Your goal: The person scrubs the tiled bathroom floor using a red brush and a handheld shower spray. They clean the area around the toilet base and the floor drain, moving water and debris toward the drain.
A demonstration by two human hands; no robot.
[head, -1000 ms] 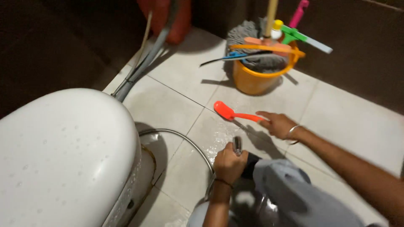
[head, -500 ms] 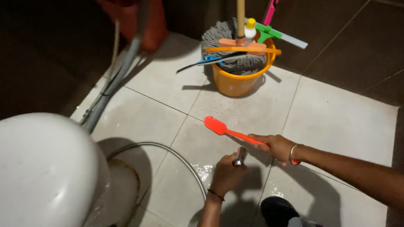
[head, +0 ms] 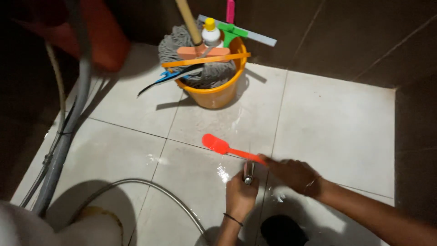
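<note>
While the right hand [head: 293,174] closes its fingers around the rear end of the orange-red brush handle [head: 243,154], the left hand [head: 240,196] is wrapped as a fist around the metal spray nozzle [head: 248,172], which points down at the wet floor tiles [head: 327,123]. The brush lies low over the tile joint in front of both hands, its oval head [head: 214,143] pointing away toward the orange bucket [head: 214,93]; whether the head touches the floor cannot be told. Judged by its thin moulded shape, the brush should be light and stiff, with a handle likely to be slippery when wet, so a full-finger grip near the rear end, as shown, suits it better than a pinch. The nozzle appears rigid and heavier for its size, and the braided metal hose [head: 150,191] curving across the floor behind it will probably pull sideways on the grip; holding it close below the head gives most control. Packages: one white plastic bottle with a yellow cap [head: 210,33] stands upright in the bucket, beside a grey mop head [head: 182,43] and a green squeegee [head: 236,33]; any label on it is too small to make out. No signs are visible on the dark walls.
</note>
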